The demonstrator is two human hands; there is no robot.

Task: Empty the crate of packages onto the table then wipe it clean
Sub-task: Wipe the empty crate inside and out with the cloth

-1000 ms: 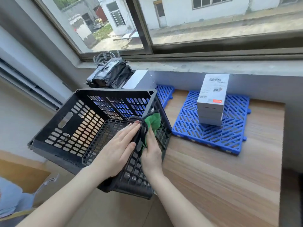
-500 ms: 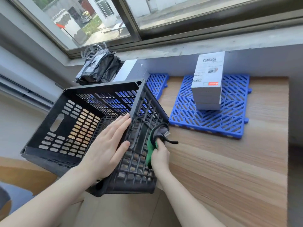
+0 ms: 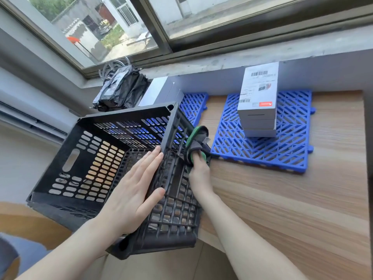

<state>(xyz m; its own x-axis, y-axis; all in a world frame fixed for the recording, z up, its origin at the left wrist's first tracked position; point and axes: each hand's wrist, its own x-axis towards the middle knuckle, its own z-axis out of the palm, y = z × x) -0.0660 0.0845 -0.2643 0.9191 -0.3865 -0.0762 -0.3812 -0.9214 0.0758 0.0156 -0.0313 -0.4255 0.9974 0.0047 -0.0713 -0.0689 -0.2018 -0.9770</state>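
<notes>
Wooden table [image 3: 282, 209] with blue mats [image 3: 290, 150]

Strong daylight pours in through the window [image 3: 125, 31] at 12 o'clock. It washes out the pale walls outside near 1 o'clock and lights the wooden table [image 3: 292, 209] evenly, with only soft, short shadows at the foot of the white boxes [image 3: 258, 102] and a dim hollow inside the black crate [image 3: 121, 116]. The wide lens bows the window frame and stretches the forearms toward 6 o'clock, the corner at 7 o'clock is a soft blur, and the cloth [image 3: 196, 142] in the right hand [image 3: 199, 174] looks slightly smeared.
</notes>
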